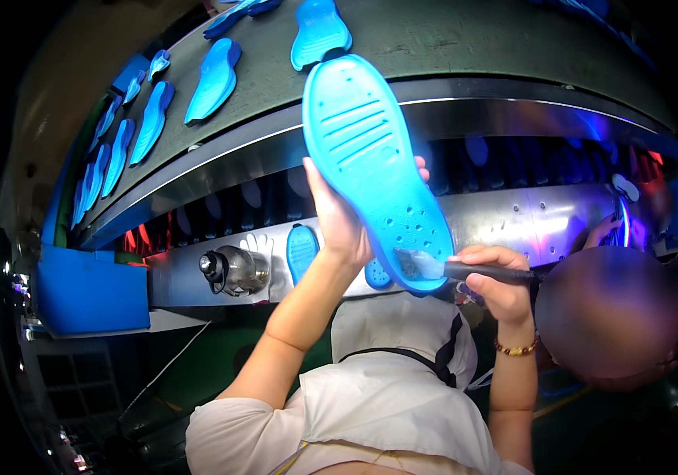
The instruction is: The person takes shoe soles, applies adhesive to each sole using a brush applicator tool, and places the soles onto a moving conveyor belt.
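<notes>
Head view: at upper left, blue soles (214,81) lie on a dark belt (450,39); at centre, the left hand (340,226) holds a large blue sole (374,154); further right, the right hand (501,277) grips a brush (459,271) against the sole's lower end.

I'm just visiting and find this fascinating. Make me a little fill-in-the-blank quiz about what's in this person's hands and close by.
1. The left hand holds up a sole whose colour is ____.
2. The right hand grips a brush whose handle is ____ in colour.
3. A beaded bracelet is worn on the person's ____ side.
4. In the picture, a white glove lies to the ____ of the held sole.

Missing words: blue; black; right; left.
</notes>
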A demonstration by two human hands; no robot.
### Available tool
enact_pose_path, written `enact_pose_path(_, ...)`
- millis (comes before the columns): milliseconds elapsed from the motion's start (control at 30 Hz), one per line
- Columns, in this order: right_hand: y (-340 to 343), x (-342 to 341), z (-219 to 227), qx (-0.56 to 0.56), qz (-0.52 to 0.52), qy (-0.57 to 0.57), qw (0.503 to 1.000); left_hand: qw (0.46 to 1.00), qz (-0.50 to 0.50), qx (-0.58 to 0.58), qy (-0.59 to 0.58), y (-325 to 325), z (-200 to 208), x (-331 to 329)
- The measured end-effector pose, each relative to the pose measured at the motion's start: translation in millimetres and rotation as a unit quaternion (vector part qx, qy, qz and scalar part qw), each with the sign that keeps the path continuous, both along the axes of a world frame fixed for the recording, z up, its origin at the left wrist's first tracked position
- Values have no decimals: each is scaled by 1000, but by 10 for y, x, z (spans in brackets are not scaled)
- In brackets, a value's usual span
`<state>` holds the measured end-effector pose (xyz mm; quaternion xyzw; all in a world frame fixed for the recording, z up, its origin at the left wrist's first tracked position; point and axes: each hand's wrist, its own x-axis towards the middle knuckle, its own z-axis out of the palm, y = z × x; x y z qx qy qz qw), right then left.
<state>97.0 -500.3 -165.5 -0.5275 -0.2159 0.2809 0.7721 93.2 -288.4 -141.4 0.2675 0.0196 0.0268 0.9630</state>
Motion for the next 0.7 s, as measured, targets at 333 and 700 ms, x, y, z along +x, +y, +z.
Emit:
enact_pose_path(333, -37, 1, 353, -70, 108, -230, 964, 976, -203, 65, -45, 79, -343, -227)
enact_pose_path(700, -89, 23, 465, -98, 116, -294, 944, 889, -412, 116, 161, 237, -102, -128)
